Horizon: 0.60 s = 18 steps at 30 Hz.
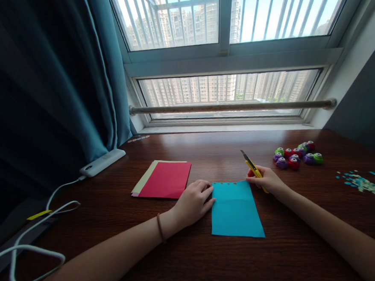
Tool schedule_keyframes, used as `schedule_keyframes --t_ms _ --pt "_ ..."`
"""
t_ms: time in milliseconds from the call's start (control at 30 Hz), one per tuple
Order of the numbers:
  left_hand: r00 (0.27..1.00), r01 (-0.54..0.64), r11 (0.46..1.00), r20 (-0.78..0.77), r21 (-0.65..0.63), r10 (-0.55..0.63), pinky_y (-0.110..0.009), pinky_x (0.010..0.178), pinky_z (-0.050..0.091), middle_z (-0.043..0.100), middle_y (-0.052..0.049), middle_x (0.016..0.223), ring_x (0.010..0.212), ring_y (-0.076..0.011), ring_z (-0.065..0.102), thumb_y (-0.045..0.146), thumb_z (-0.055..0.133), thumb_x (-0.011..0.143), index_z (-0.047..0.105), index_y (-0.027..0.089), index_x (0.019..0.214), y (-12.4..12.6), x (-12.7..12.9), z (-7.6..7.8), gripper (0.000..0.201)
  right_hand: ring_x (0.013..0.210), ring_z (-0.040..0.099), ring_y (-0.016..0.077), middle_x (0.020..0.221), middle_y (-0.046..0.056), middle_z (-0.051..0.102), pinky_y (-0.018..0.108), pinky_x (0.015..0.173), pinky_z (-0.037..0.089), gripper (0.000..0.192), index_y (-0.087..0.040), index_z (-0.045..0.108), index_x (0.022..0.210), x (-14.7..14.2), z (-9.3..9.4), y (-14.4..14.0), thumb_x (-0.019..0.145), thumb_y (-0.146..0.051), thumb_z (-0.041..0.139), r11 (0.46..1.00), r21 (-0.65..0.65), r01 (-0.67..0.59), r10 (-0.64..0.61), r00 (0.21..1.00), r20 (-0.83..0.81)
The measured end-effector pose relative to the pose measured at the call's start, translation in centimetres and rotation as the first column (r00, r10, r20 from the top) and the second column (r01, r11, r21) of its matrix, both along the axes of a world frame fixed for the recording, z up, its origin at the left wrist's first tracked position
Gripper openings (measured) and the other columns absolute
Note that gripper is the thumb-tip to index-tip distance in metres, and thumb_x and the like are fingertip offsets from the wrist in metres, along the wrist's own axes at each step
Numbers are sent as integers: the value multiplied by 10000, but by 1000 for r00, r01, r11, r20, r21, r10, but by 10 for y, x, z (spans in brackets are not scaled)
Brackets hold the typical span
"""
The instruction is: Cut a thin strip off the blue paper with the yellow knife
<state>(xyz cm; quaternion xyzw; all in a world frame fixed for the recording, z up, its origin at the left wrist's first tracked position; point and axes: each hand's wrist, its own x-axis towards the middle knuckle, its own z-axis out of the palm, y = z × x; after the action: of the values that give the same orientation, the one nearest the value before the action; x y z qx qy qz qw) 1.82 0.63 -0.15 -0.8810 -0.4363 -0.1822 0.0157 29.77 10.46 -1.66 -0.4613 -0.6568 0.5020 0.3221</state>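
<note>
A sheet of blue paper (235, 210) lies flat on the dark wooden table, with a row of small notches or holes along its far edge and a faint crease across it. My left hand (194, 201) rests at the sheet's left edge, fingers apart and touching the paper, holding nothing. In my right hand (265, 179) is a yellow utility knife (253, 168), gripped near the sheet's far right corner. Its dark blade points up and to the left, beyond the paper. Left of the sheet sits a stack of coloured paper, red paper (167, 179) on top.
Several red, green and purple toys (293, 158) with eye-like tops stand at the back right. Small blue and pale paper scraps (361, 182) lie further right. A white power strip (102, 162) with a white cable (40, 228) is at the left, beside the blue curtain (105, 66).
</note>
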Motion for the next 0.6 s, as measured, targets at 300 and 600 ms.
schedule_keyframes --t_ms 300,600 --pt "997 4 998 -74 68 1 -400 901 433 527 -112 1069 1020 -262 481 273 538 891 552 110 1107 1 2 3 270 581 466 124 756 37 557 234 464 370 359 -130 535 812 0 1 0 626 -382 710 1000 -3 -4 4 1000 3" --pt "980 68 969 -198 238 -20 -520 1000 320 506 -176 1204 1187 -354 388 231 430 932 559 50 1105 -7 6 3 282 587 473 126 775 41 562 234 462 372 367 -127 531 824 -1 3 -1 629 -380 711 1000 -1 5 -5 1000 8"
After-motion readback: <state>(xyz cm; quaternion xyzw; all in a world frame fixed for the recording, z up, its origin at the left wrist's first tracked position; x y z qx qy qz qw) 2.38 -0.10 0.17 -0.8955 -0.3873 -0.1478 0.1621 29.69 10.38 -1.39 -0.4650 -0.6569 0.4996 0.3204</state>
